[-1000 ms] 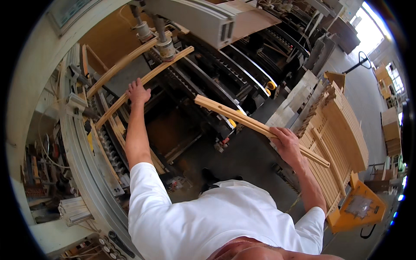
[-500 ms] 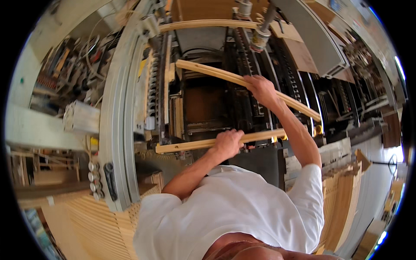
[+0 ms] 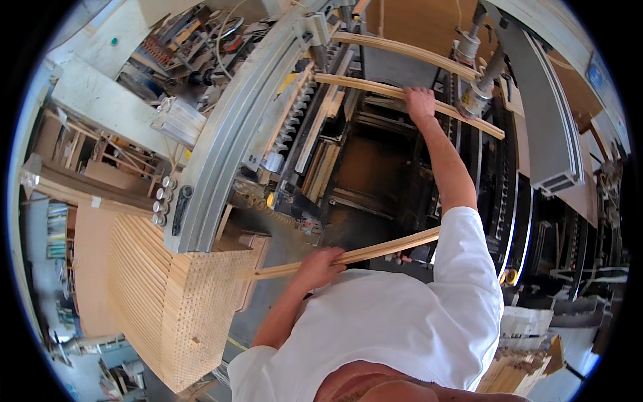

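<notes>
Close to my white shirt, my left hand is wrapped around a pale wooden strip, which slants up to the right and passes behind my right sleeve. My right arm reaches far out over the machine. There my right hand grips a second wooden strip near its middle; this one lies crosswise over the machine rails, its right end below a metal cylinder. A third wooden strip spans the machine just beyond it, with neither hand on it. My right fingertips are partly hidden behind the second strip.
A long grey metal beam borders the machine on the left, and another grey beam hangs at the right. A large stack of drilled wooden strips stands at lower left. Dark rails surround the machine's brown-floored middle.
The view has turned. My right hand has carried its strip farther away, close to and nearly parallel with the far one. My left hand has drawn its strip back off the machine's near edge.
</notes>
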Demonstrator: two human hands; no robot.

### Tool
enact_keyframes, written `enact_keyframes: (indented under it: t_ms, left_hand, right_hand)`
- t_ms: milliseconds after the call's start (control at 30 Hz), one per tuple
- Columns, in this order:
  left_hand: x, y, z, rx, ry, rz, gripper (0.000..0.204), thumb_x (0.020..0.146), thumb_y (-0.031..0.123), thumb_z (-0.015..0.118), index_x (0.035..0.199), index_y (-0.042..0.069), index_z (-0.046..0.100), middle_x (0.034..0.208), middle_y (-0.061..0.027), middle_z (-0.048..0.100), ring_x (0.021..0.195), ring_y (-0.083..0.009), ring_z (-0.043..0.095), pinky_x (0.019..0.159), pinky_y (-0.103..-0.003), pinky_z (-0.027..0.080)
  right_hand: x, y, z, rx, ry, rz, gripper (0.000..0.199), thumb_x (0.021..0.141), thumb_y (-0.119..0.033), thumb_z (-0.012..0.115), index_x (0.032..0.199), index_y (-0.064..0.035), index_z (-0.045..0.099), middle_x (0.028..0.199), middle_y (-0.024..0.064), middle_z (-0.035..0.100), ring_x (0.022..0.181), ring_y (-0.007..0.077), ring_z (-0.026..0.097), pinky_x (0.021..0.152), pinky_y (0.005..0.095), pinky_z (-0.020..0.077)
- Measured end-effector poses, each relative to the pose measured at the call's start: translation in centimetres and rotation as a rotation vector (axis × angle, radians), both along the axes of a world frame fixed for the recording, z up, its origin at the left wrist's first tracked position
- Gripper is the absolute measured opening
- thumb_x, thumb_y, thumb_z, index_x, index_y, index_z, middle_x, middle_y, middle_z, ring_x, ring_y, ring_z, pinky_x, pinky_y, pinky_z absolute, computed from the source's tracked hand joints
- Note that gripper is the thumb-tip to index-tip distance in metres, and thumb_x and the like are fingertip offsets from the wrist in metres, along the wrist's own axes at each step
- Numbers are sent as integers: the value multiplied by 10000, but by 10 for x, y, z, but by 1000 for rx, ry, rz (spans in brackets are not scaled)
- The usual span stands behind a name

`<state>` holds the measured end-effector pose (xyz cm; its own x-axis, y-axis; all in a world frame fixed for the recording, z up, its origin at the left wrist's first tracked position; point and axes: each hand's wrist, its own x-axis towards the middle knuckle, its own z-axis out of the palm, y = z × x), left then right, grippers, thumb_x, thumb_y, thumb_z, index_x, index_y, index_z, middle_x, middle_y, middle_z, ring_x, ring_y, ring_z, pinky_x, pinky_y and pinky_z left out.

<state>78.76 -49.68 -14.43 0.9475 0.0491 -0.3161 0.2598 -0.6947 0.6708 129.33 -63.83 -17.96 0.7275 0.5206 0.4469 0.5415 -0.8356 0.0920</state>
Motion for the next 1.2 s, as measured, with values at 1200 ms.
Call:
enact_keyframes:
  t_ms: [1200]
  left_hand:
    - [-274, 60, 165, -204, -62, 1003, 456, 771, 69, 829, 1186, -11, 660, 906, -6, 665, 818, -82, 581, 721, -268, 487]
  right_hand:
    - [-6, 30, 11, 41, 139, -26, 392, 851, -246, 642, 1230, -145, 643, 1164, 152, 666, 1108, 361, 619, 921, 491, 496]
